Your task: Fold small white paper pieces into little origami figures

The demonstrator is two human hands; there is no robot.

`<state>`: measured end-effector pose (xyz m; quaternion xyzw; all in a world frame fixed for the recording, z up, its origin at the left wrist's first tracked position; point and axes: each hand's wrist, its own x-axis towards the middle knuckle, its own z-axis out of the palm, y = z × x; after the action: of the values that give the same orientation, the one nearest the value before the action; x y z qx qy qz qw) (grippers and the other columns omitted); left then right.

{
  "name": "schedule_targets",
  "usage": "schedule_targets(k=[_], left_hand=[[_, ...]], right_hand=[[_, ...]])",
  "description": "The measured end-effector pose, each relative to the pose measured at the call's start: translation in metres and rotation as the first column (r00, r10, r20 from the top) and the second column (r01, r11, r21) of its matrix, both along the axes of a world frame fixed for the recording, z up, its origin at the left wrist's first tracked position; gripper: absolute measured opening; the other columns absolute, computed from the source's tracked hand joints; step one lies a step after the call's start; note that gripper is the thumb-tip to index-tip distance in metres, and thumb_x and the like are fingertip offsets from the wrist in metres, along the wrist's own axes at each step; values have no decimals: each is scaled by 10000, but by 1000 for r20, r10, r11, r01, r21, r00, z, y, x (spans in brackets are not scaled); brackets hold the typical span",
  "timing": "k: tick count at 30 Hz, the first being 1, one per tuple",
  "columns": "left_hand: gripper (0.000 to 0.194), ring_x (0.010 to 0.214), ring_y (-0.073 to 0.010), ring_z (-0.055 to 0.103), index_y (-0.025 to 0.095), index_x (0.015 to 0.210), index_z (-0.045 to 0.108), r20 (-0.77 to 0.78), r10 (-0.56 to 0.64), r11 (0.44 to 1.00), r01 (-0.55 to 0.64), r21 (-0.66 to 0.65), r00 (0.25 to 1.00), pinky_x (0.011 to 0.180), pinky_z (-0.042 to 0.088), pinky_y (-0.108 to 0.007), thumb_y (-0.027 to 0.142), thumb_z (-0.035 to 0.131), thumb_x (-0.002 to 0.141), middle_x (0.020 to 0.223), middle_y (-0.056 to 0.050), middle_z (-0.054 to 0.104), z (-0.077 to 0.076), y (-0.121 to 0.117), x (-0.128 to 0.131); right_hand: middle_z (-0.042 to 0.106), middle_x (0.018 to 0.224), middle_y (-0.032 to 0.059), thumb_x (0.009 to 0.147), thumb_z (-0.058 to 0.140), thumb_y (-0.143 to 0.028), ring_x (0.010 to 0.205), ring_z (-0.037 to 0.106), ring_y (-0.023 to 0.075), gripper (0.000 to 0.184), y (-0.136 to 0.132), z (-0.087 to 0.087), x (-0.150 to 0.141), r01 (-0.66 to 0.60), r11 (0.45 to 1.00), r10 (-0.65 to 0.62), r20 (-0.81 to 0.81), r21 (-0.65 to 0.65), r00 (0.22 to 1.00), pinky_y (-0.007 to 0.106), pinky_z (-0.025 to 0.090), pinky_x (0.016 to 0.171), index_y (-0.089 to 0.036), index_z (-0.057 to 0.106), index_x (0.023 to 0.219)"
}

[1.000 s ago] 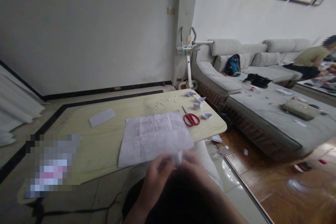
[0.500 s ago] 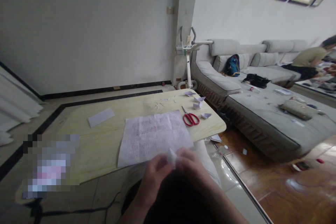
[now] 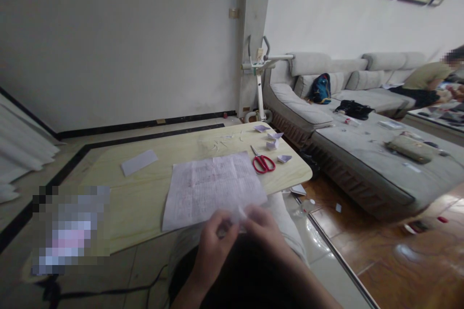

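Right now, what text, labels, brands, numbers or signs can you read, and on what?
None legible.
Large sheet on the table: rows of marks, too small and blurred to read.
Small held paper: blurred, no text readable.
Red-handled scissors: no marking readable.
Pixelated area at the table's left end: nothing readable.

Nothing legible. Large sheet of paper (image 3: 213, 186), at the near edge of the table (image 3: 134, 217): rows of small print, too blurred for any word or number. Pixelated patch (image 3: 72, 231), table's near-left corner: unreadable.
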<state>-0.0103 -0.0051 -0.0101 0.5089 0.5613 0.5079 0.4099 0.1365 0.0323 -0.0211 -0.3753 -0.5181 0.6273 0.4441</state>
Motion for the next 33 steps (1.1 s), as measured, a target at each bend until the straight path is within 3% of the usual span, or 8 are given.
schedule_targets(k=[6,11,19,33], left_hand=[[25,737,-189,594,226,771,638,-89,14,990,-1,139,996,695,484,-258,234,639,795,765,0,613,-4,0,-3],[83,741,-192,607,219,763,645,-49,-16,997,20,70,999,682,477,-256,281,623,814,764,-3,641,-1,0,-2],[215,706,-183,598,218,689,621,89,55,998,-55,-3,994,647,467,-244,420,634,762,717,12,636,3,2,5],[160,742,-193,619,205,717,632,146,14,999,-8,-44,989,691,491,-252,352,642,780,728,8,642,7,1,2]], right_hand=[[460,600,-41,780,697,-503,570,402,114,375,-2,0,-2,60,994,-71,124,93,990,231,342,526,-176,549,672],[445,586,-45,778,694,-506,556,389,110,391,-3,5,-4,73,991,-89,147,111,985,229,339,514,-181,527,641],[491,582,-36,724,730,-559,559,416,115,423,-1,5,-4,69,996,-74,90,59,993,230,350,512,-178,566,644],[478,573,-41,729,737,-483,545,414,110,368,0,7,-2,69,996,-72,66,53,995,231,361,520,-177,560,625]])
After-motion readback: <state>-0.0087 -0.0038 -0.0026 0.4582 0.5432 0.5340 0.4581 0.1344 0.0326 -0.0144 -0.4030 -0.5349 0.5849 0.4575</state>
